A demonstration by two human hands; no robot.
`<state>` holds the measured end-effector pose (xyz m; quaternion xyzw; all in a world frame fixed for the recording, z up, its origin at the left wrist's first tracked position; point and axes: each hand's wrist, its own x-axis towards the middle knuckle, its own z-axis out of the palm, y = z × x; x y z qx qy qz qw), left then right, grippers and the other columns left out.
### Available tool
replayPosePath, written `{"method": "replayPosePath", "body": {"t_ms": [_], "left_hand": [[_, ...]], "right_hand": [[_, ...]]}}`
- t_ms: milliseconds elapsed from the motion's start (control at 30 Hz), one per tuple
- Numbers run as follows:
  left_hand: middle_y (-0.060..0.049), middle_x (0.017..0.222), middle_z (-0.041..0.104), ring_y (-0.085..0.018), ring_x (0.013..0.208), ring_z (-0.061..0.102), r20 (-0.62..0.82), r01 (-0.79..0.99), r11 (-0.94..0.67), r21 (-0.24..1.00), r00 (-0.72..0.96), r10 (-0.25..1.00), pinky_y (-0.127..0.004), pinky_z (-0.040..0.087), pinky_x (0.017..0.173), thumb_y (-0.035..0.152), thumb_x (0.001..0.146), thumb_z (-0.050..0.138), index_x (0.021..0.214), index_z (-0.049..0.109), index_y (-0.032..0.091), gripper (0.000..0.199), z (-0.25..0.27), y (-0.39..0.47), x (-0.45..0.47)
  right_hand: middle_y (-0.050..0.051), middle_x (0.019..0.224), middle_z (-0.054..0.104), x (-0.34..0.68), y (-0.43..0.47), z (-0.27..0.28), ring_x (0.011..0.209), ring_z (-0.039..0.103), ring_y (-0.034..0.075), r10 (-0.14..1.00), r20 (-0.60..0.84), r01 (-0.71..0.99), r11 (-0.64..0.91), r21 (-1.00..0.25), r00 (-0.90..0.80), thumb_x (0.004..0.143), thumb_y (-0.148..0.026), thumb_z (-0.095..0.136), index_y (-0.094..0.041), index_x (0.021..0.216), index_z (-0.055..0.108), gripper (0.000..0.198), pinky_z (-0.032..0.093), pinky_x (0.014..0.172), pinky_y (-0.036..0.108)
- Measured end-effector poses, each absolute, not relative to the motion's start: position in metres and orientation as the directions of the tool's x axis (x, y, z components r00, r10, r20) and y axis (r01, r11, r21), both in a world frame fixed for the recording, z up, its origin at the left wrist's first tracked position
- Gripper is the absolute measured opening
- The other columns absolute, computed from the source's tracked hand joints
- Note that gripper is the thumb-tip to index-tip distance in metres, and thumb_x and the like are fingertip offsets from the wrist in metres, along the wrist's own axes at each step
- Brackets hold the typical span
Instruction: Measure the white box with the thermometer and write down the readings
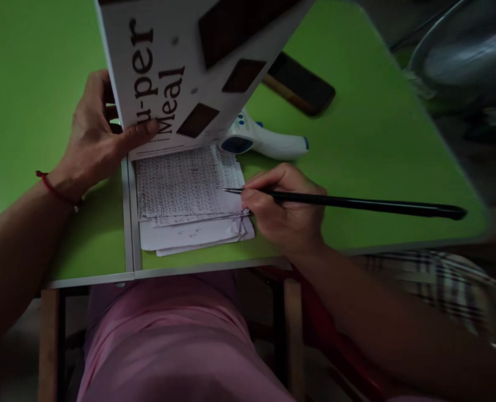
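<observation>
My left hand (pixel 92 131) grips the lower left edge of a white printed box or book (pixel 147 72), thumb on its front. Large dark lettering, "Meal" among it, and brown diamond shapes cover its face. It is tilted up over the top of a stack of papers (pixel 181 187) dense with handwriting. In my right hand (pixel 292 209) is a long, thin black pen (pixel 377 205), held near its pointed silver tip. The tip is over the right part of the top sheet; whether it touches the paper I cannot tell.
A white and blue infrared thermometer (pixel 277 142) lies behind my right hand. Farther back is a dark phone (pixel 302 84). The green table (pixel 377 139) has a metal-edged seam (pixel 129 223) left of the papers. A checked cloth (pixel 436 285) hangs at the lower right.
</observation>
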<state>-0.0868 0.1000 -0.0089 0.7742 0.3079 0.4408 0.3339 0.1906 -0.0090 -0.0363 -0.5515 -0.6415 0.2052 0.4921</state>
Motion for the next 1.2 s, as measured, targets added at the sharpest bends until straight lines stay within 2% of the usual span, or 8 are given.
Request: {"method": "replayPosePath", "body": {"t_ms": [133,333,467,633,833,1000,1200], "left_hand": [[0.003,0.127,0.067,-0.036,0.122,0.059,0.511,0.102,-0.590,0.801,0.395,0.763,-0.061,0.054,0.097,0.035,0.080,0.086,0.120,0.063,0.037,0.046,-0.006,0.096,-0.084],[0.001,0.123,0.068,-0.034,0.120,0.060,0.496,0.056,-0.550,0.833,0.364,0.788,-0.060,0.051,0.101,0.040,0.081,0.085,0.115,0.065,0.033,0.040,-0.010,0.097,-0.084],[0.003,0.121,0.069,-0.032,0.116,0.062,0.539,0.016,-0.584,0.812,0.363,0.760,-0.059,0.052,0.100,0.038,0.083,0.083,0.113,0.066,0.033,0.035,-0.006,0.094,-0.081],[0.003,0.123,0.067,-0.034,0.123,0.059,0.585,0.020,-0.633,0.774,0.361,0.727,-0.061,0.048,0.104,0.035,0.088,0.078,0.115,0.067,0.035,0.029,-0.001,0.091,-0.078],[0.004,0.118,0.070,-0.032,0.117,0.063,0.566,0.000,-0.603,0.798,0.343,0.749,-0.057,0.054,0.098,0.041,0.082,0.084,0.110,0.070,0.035,0.033,-0.005,0.094,-0.077],[0.004,0.117,0.070,-0.032,0.117,0.064,0.560,-0.022,-0.589,0.808,0.340,0.756,-0.057,0.055,0.099,0.043,0.078,0.087,0.109,0.069,0.036,0.036,-0.006,0.094,-0.075],[0.005,0.117,0.069,-0.031,0.116,0.064,0.558,0.005,-0.602,0.799,0.366,0.744,-0.059,0.055,0.099,0.037,0.082,0.084,0.111,0.067,0.035,0.034,-0.009,0.095,-0.077]], "right_hand": [[-0.005,0.055,0.058,0.191,-0.010,-0.037,0.047,0.049,0.012,0.900,0.431,0.540,0.329,-0.775,0.069,0.074,-0.024,0.063,-0.025,0.069,0.058,0.007,0.039,0.046,0.028],[-0.005,0.054,0.056,0.190,-0.011,-0.035,0.046,0.048,0.011,0.902,0.427,0.528,0.332,-0.781,0.065,0.074,-0.023,0.065,-0.024,0.069,0.059,0.007,0.038,0.045,0.027],[-0.006,0.054,0.058,0.191,-0.011,-0.037,0.046,0.049,0.012,0.896,0.439,0.519,0.344,-0.783,0.067,0.074,-0.023,0.066,-0.024,0.070,0.060,0.007,0.038,0.045,0.027],[-0.007,0.054,0.056,0.192,-0.010,-0.039,0.045,0.049,0.012,0.894,0.442,0.534,0.339,-0.774,0.074,0.075,-0.027,0.066,-0.026,0.070,0.060,0.008,0.038,0.045,0.027],[-0.007,0.054,0.056,0.192,-0.010,-0.043,0.045,0.049,0.012,0.889,0.448,0.512,0.341,-0.788,0.098,0.077,-0.024,0.066,-0.027,0.072,0.061,0.008,0.038,0.045,0.027],[-0.008,0.051,0.054,0.191,-0.011,-0.041,0.042,0.045,0.011,0.897,0.414,0.494,0.293,-0.819,0.155,0.073,-0.021,0.067,-0.026,0.073,0.064,0.007,0.035,0.042,0.026],[-0.006,0.057,0.059,0.191,-0.007,-0.042,0.048,0.051,0.011,0.857,0.508,0.522,0.395,-0.756,0.087,0.075,-0.018,0.064,-0.026,0.068,0.061,0.011,0.039,0.045,0.025]]}}
